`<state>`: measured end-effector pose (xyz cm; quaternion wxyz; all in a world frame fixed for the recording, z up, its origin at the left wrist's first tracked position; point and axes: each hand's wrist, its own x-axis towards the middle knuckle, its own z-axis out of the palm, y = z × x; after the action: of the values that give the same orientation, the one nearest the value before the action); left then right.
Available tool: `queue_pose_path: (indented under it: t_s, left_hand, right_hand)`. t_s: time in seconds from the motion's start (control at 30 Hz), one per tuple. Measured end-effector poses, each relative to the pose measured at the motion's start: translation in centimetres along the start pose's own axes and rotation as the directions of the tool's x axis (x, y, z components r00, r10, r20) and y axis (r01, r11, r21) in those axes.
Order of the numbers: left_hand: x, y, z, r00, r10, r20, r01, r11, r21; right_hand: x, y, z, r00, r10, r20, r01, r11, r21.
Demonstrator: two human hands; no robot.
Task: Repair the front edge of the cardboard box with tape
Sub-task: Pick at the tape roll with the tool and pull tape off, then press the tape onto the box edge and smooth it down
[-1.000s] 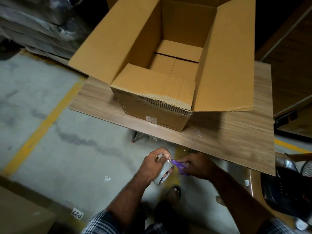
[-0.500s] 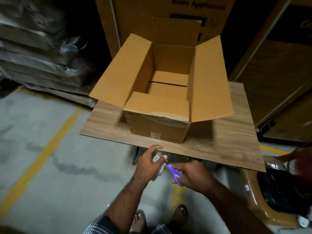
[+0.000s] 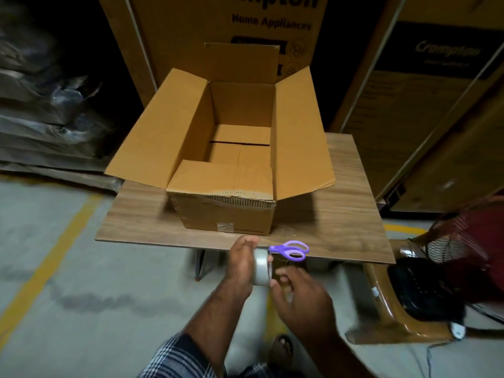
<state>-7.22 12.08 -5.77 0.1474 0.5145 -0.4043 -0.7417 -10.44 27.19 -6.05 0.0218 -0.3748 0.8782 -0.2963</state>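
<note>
An open cardboard box stands on a wooden table with all flaps up. Its front top edge is torn, so the corrugation shows. Below the table's front edge, my left hand grips a roll of clear tape. Purple-handled scissors lie on the table's front edge just above the roll. My right hand holds nothing; its fingertips touch the right side of the roll. Whether a tape end is lifted is hidden.
Tall printed cartons stand close behind the table. Plastic-wrapped stacks fill the left. A brown plastic chair with a black bag and a red mesh fan sit at the right. A yellow line crosses the concrete floor.
My right hand has let go of the scissors, which now lie on the table's front edge, and has come back to the roll. The view has pulled back from the box.
</note>
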Motion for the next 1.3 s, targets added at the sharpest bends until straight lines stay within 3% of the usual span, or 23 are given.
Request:
queue_pose_path:
  t_s: [0.1,0.2,0.3,0.5,0.73,0.83,0.9,1.03,1.13,1.2,1.27,1.3]
  left_hand:
    - [-0.3,-0.1,4.3,0.995,-0.067,0.076,0.076,0.991,-0.112]
    - [1.3,-0.8,7.9,0.992,-0.04,0.121,0.045,0.998,-0.038]
    - [3.4,-1.0,9.4,0.994,-0.049,0.099,0.043,0.997,0.059]
    - [7.2,-5.7,7.3,0.943,-0.239,-0.233,0.278,0.948,0.156]
    - [8.9,-9.5,7.4,0.942,-0.274,-0.193,0.262,0.961,-0.086]
    - [9.3,-9.6,7.8,0.933,-0.292,-0.21,0.283,0.957,-0.071]
    - [9.2,-9.4,8.0,0.923,-0.318,-0.217,0.31,0.948,-0.067]
    - [8.8,-8.7,7.8,0.912,-0.316,-0.262,0.319,0.947,-0.031]
    - [8.7,-7.6,8.2,0.904,-0.297,-0.308,0.312,0.95,0.0]
    - [8.6,-6.9,8.6,0.902,-0.269,-0.338,0.304,0.951,0.052]
    - [8.5,-6.2,8.9,0.907,-0.237,-0.347,0.285,0.954,0.094]
    - [8.5,-5.8,9.1,0.911,-0.222,-0.348,0.274,0.956,0.108]
  right_hand:
    - [2.2,2.3,0.3,0.972,0.215,0.095,-0.216,0.976,0.002]
    - [5.7,5.3,-0.9,0.936,0.295,0.192,-0.294,0.955,-0.031]
    - [9.4,8.3,-2.4,0.949,0.267,0.169,-0.238,0.955,-0.175]
    - [17.4,15.5,-2.1,0.945,0.264,0.193,-0.128,0.843,-0.523]
    - [21.1,21.0,0.3,0.949,0.14,0.284,0.091,0.738,-0.669]
    - [21.1,21.5,1.0,0.942,0.151,0.298,0.094,0.736,-0.671]
    - [20.8,21.7,1.1,0.964,0.147,0.224,0.051,0.722,-0.691]
    - [17.7,19.1,1.6,0.999,0.014,0.047,0.011,0.873,-0.487]
    - [14.6,16.2,2.7,0.988,0.074,0.136,-0.067,0.996,-0.056]
    - [13.3,14.5,3.7,0.885,0.276,0.376,-0.343,0.931,0.125]
    - [12.8,12.9,4.2,0.667,0.429,0.609,-0.641,0.748,0.175]
    - [12.7,12.0,4.3,0.531,0.471,0.705,-0.779,0.599,0.187]
